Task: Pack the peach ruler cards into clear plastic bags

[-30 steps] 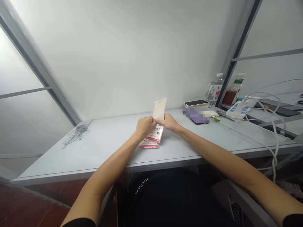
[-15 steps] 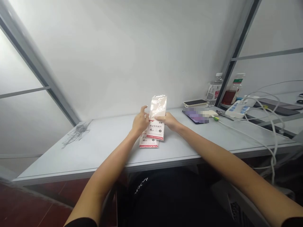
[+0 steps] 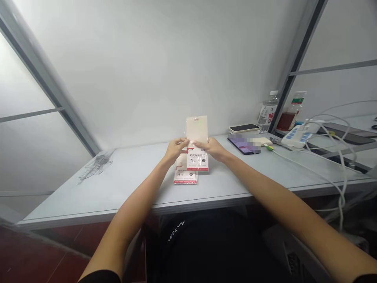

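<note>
Between my hands a flat, clear-wrapped ruler-set packet [image 3: 197, 160] stands nearly upright, red and white below and cream above. My right hand [image 3: 216, 149] grips its right side, thumb across the front and the other fingers hidden behind. My left hand [image 3: 175, 151] pinches the left edge near mid-height, its thumb and forefinger closed on the wrapper. Lower and slightly left, a second ruler-set packet [image 3: 185, 177] of the same look lies on the white desk [image 3: 132, 184], partly covered by the held one.
To the right lie a dark phone [image 3: 244, 128], a purple-screened phone [image 3: 243, 145] and a small cream block with a green-tipped cable. Behind stand a clear water bottle [image 3: 268, 112] and a bottle of dark red liquid [image 3: 290, 116]. A power strip [image 3: 297, 135] with tangled white cables [image 3: 341, 173] sits farther right.
My left hand has moved from raised, loose fingers to a pinch on the held packet's left edge. The packet has straightened and shifted slightly right, uncovering more of the lower one.
</note>
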Action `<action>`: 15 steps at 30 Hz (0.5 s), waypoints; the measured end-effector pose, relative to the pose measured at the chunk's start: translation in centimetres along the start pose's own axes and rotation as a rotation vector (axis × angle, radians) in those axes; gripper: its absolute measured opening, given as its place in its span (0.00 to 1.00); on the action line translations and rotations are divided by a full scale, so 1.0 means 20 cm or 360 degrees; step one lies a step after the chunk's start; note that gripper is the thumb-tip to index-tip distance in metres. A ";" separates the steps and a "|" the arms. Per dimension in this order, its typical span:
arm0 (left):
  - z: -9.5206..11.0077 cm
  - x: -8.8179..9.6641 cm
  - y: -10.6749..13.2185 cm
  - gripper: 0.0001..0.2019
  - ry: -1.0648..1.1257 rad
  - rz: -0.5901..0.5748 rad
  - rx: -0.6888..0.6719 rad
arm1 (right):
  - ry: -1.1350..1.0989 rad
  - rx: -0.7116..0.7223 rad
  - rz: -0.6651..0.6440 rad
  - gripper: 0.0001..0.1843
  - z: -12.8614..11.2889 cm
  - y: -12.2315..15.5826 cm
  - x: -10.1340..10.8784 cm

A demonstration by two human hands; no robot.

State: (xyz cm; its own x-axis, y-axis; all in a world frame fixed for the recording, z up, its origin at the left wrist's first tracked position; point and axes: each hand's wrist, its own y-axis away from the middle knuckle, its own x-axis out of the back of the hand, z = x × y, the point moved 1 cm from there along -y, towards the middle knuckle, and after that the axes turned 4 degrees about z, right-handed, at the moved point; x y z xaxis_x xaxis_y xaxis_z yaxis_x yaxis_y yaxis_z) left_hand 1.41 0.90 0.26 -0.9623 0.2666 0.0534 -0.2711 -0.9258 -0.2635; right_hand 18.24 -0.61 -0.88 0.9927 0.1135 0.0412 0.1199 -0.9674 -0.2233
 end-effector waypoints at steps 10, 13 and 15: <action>0.01 0.05 -0.04 0.12 -0.0124 0.0238 0.0037 | 0.0082 -0.0033 0.0096 0.17 0.03 -0.06 0.05; 0.02 0.14 -0.06 0.12 -0.0451 0.0417 0.0134 | 0.0255 -0.0104 0.0214 0.15 0.04 -0.09 0.12; 0.02 0.23 -0.08 0.10 -0.0853 0.0412 0.0369 | 0.0371 -0.0172 0.0249 0.15 0.04 -0.10 0.18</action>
State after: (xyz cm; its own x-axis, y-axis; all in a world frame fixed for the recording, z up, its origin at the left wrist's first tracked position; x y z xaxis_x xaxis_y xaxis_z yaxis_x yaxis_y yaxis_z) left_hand -2.68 3.48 1.39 -0.8578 -0.0891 0.5061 0.0322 -0.9922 -0.1202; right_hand 21.55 1.87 -1.12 0.9674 -0.0816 0.2399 -0.0487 -0.9890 -0.1400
